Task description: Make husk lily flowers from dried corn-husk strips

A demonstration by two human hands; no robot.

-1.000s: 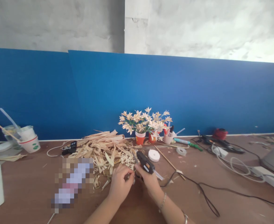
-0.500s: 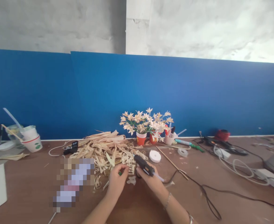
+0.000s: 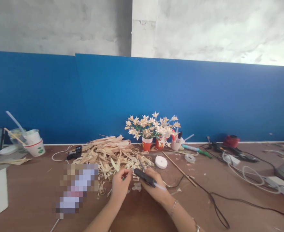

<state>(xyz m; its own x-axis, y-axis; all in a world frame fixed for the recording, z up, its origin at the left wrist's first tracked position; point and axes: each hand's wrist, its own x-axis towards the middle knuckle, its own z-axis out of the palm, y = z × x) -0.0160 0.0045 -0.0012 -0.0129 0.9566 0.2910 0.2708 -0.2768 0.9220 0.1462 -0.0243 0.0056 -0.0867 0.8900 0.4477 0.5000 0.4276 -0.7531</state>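
Observation:
My right hand [image 3: 158, 190] is wrapped round a black glue gun [image 3: 144, 177], with a translucent glue stick [image 3: 160, 187] jutting from its rear. The gun's nozzle points left, close to the fingertips of my left hand [image 3: 119, 187]. Those fingers are pinched together on a small green piece [image 3: 123, 178], mostly hidden by the hand. Just beyond both hands lies a heap of dry, pale husk strips [image 3: 108, 151]. Between my hands, a whitish scrap [image 3: 136, 186] rests on the brown table [image 3: 132, 214].
Pale flowers [image 3: 153, 125] stand in red paper cups [image 3: 146, 145] at the back. A white tape roll [image 3: 161, 162], a thin stick [image 3: 179, 169] and a black cord [image 3: 213, 203] lie to the right. On the left are a white cup [image 3: 34, 149] and a blurred-out object [image 3: 77, 190].
The glue gun has tilted flatter and shifted left, bringing its nozzle up to my left fingertips. My left hand keeps its pinch, with little movement.

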